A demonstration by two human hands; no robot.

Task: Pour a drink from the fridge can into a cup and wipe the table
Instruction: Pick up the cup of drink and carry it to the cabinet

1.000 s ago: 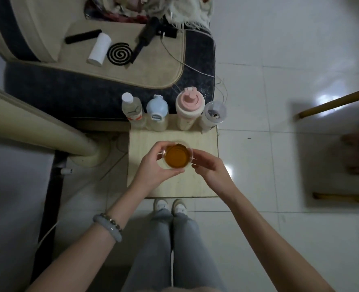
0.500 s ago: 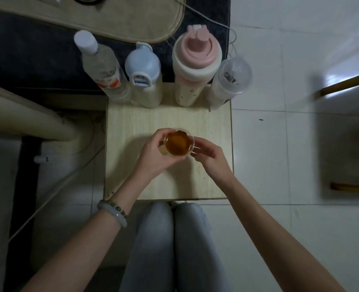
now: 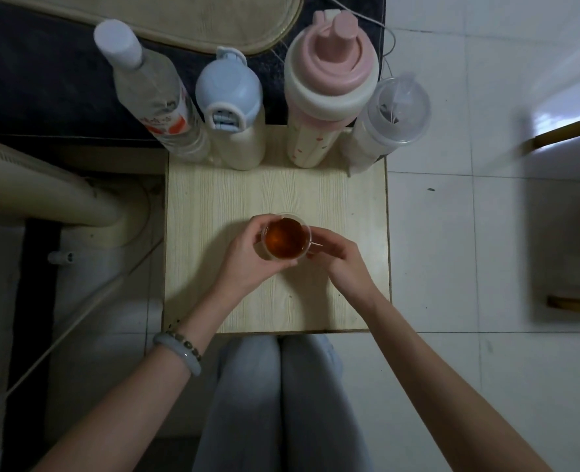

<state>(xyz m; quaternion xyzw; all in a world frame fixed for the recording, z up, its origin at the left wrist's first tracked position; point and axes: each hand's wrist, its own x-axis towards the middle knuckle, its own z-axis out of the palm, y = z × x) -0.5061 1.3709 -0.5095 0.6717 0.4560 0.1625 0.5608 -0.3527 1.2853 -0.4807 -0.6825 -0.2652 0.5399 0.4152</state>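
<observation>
Both hands' grip closed on upright cup (image 3: 287, 239): left hand (image 3: 247, 258) wraps, right hand (image 3: 341, 258) prob. pinches handle.

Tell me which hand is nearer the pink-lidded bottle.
Left, narrowly. The left hand wraps the glass cup just below the pink-lidded bottle; the right hand pinches the cup's handle, slightly lower and further right.
</observation>
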